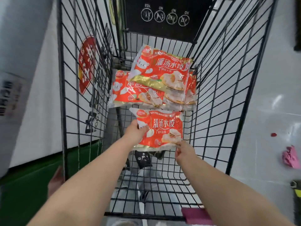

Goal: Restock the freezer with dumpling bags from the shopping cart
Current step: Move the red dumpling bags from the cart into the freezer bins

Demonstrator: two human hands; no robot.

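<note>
I look down into a black wire shopping cart (216, 98). A red and white dumpling bag (162, 129) is lifted above the cart floor, held from both sides. My left hand (136, 132) grips its left edge. My right hand (182, 151) pinches its lower right corner. Further in, more dumpling bags of the same kind lie stacked: one on top (162, 69), tilted against the cart's far end, and another below it (135, 93). The freezer is not clearly in view.
A black panel (164, 17) with white icons closes the cart's far end. A white wall with a red sticker (87, 64) stands left of the cart, above a green floor strip. Pink scraps (290, 159) lie on the tiled floor to the right.
</note>
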